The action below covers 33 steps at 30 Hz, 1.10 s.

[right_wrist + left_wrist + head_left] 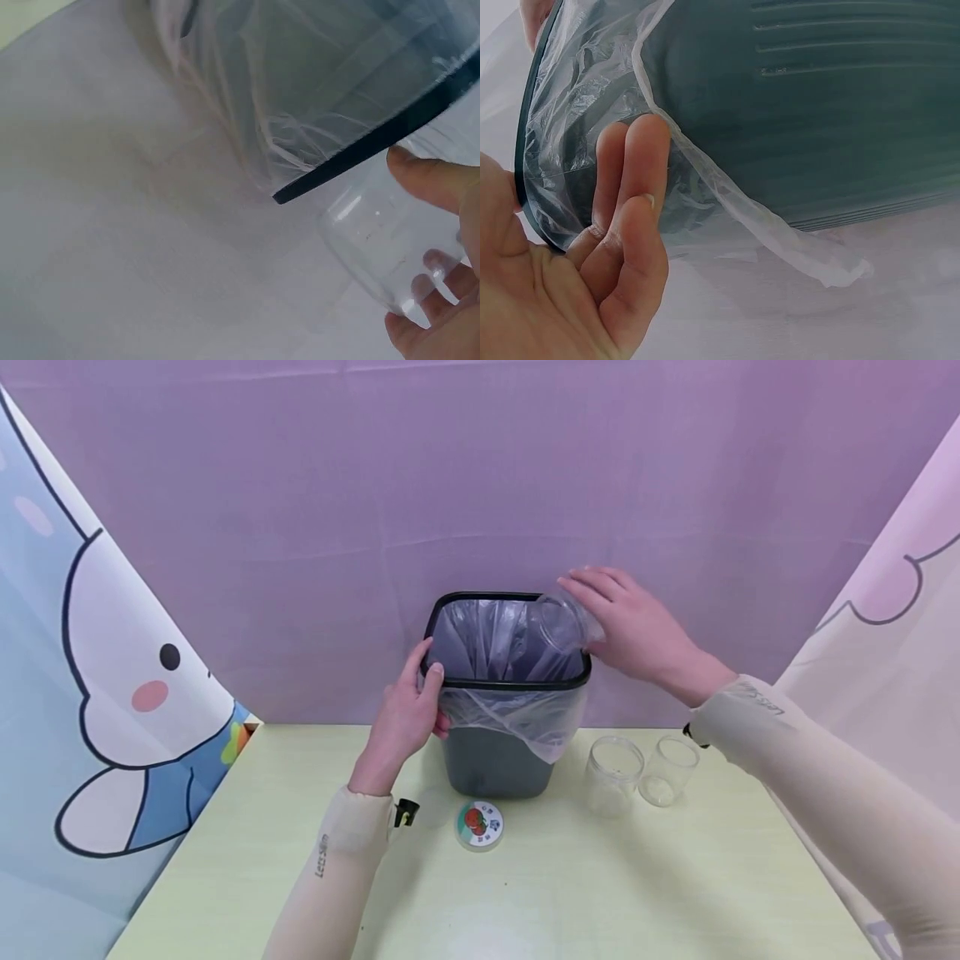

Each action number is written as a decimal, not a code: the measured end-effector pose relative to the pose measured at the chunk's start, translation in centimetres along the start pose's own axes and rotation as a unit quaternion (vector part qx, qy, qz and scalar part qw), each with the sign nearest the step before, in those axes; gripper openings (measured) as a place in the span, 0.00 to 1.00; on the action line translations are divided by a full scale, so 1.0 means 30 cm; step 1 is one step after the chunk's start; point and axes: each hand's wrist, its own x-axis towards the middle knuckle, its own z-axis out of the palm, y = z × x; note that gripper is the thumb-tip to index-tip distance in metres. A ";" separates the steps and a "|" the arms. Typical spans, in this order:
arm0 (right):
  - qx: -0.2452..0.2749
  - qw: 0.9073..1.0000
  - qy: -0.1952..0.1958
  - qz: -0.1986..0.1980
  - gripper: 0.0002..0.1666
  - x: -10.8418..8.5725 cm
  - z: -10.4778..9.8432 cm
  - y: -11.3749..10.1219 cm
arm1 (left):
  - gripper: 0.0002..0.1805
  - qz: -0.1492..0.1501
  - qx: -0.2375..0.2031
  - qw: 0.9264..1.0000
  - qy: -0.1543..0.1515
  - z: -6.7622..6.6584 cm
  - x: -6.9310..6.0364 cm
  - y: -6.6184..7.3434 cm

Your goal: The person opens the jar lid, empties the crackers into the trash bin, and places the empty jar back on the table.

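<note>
A dark grey trash bin (pixel 495 762) stands against the back cloth, with a translucent bag (pixel 551 718) folded over its black rim. My left hand (pixel 405 710) grips the bin's front left corner; in the left wrist view, several fingers (pixel 641 161) lie along the bagged outside wall. My right hand (pixel 633 622) holds a clear jar (pixel 562 622) tilted on its side above the rim's right side, its round opening towards the bin. The right wrist view shows the jar (pixel 375 232) between thumb and fingers, see-through, with a few small specks on it.
Two more clear jars, a wider one (pixel 613 772) and a narrower one (pixel 670 770), stand on the table (pixel 585 893) right of the bin. A round lid (pixel 480 825) with a tomato picture lies in front of the bin. A purple cloth (pixel 480 477) hangs behind.
</note>
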 end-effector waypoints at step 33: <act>0.259 0.893 0.093 0.355 0.58 -0.537 0.011 -0.033 | 0.33 0.007 0.009 1.000 0.004 0.002 -0.012 0.010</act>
